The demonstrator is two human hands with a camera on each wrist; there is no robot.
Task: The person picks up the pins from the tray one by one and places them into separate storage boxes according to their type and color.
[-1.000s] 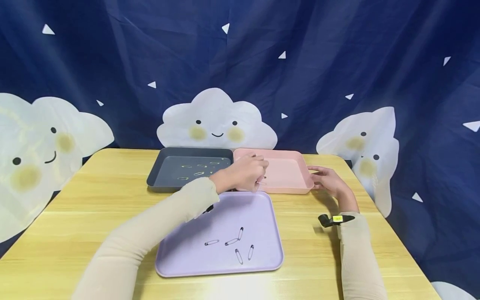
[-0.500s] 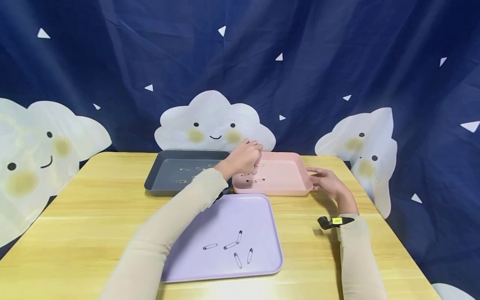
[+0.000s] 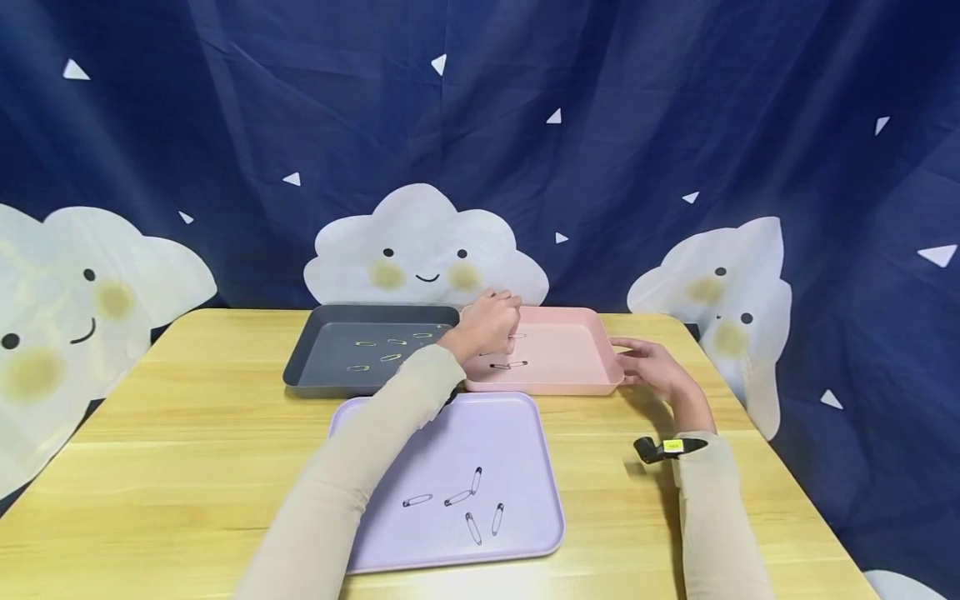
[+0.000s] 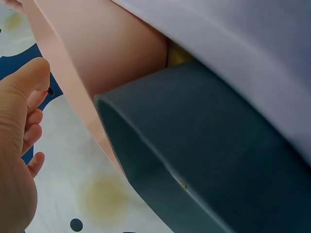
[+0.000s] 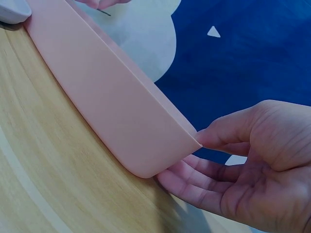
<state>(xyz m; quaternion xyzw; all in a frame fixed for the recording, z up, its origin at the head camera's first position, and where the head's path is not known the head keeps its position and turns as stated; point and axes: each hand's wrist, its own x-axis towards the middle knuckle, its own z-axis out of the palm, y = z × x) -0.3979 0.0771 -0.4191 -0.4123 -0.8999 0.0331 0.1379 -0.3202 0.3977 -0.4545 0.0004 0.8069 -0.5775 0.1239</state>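
Note:
My left hand (image 3: 491, 323) hovers over the back left of the pink tray (image 3: 570, 385), fingers curled together. It pinches a thin dark safety pin (image 5: 104, 13). In the left wrist view the left hand's (image 4: 19, 126) thumb meets the fingertips beside the pink tray (image 4: 73, 73). My right hand (image 3: 648, 364) lies against the tray's right front corner. The right wrist view shows the right hand's (image 5: 252, 160) thumb tip on the pink tray's (image 5: 107, 92) corner and its straight fingers under the wall. Two safety pins (image 3: 510, 364) lie in the pink tray.
A dark grey tray (image 3: 300, 375) with several gold pins sits left of the pink one. A purple tray (image 3: 465, 433) with several dark safety pins (image 3: 457, 498) lies nearer me. All stand on a yellow wooden table (image 3: 187, 433) before a blue cloud-print curtain.
My left hand has risen from the pink tray's front left toward its back, uncovering a pin on the tray floor. The right hand stays at the corner.

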